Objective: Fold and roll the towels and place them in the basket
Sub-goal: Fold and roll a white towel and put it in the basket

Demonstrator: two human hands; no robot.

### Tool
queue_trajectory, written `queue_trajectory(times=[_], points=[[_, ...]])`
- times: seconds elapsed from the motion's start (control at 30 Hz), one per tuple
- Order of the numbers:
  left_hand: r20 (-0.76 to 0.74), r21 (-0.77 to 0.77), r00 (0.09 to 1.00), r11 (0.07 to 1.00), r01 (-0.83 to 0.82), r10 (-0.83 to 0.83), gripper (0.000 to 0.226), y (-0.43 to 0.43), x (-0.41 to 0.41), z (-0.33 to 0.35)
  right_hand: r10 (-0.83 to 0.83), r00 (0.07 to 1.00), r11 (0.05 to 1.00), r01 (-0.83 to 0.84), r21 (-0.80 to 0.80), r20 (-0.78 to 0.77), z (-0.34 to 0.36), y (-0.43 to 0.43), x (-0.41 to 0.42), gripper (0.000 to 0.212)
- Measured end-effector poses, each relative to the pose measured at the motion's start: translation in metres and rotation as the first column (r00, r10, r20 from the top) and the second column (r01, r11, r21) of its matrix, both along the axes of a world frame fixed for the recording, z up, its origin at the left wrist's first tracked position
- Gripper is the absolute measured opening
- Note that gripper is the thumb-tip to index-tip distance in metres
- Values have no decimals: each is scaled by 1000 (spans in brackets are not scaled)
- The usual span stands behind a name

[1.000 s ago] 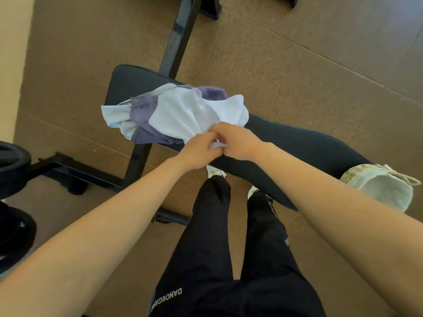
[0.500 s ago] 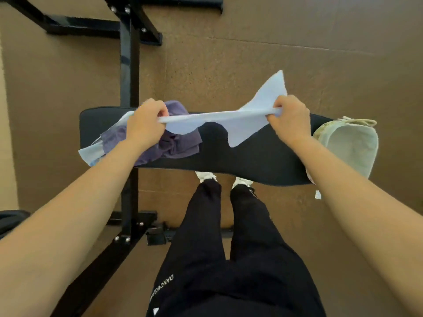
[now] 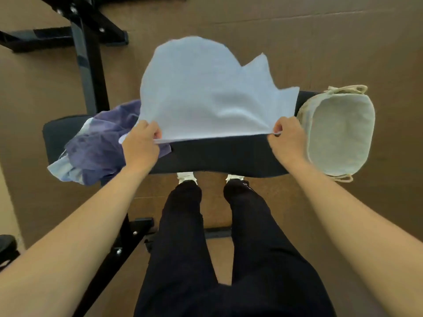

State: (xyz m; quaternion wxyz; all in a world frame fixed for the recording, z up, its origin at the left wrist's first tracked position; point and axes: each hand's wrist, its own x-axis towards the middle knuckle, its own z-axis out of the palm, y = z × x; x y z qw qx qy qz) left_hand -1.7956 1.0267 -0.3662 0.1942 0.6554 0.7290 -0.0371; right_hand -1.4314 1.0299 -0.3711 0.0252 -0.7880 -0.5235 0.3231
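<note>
L hand [image 3: 140, 143] + R hand [image 3: 286, 138] each pinch a near corner of pale blue towel [image 3: 206, 92], billowing over black bench [image 3: 219, 156]. Risks: far edge lands creased or off bench; snags purple pile [image 3: 103, 143]. Basket [image 3: 338, 133] at bench's R end looks empty.

Probably gym (padded bench [image 3: 219, 156])

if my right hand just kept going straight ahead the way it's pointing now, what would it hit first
Most likely the light blue towel it is already pinching by the corner: the cloth billows right ahead of the right hand. The basket sits just to its right, outside that line, though depth is hard to judge.
</note>
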Motion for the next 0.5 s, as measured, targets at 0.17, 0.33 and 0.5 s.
queue_trajectory(times=[0.17, 0.33, 0.5], points=[[-59, -355, 992, 931, 87, -116, 38, -46, 2, -91, 10, 998, 982, 1, -187, 56, -89, -61, 2, 2], [-107, -554, 985, 831, 53, -134, 40, -86, -4, -141, 108, 984, 895, -34, -444, 142, -141, -101, 5, 22], [-143, -646, 985, 763, -19, -97, 27, -99, -3, -153, -8, 976, 914, 95, -395, 217, -148, -97, 3, 43]])
